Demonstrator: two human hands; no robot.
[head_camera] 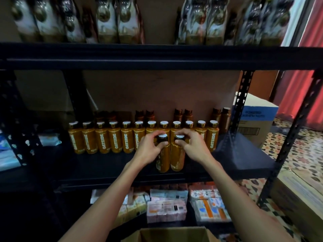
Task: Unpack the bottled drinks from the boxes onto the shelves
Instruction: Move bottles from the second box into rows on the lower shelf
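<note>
Left hand (148, 148) is gripping the neck of one orange bottle (162, 158) while the right hand (193, 145) is clasping the bottle beside it (177, 158); both are standing on the black shelf (104, 165), touching, just before the bottle row (111, 137), above an open box (174, 234)

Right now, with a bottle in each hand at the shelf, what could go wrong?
Both hands, left hand and right hand, pinch the two bottles only near the caps, so one might slip or tip. They stand close to the back row; pushing them in could knock those bottles over.
</note>
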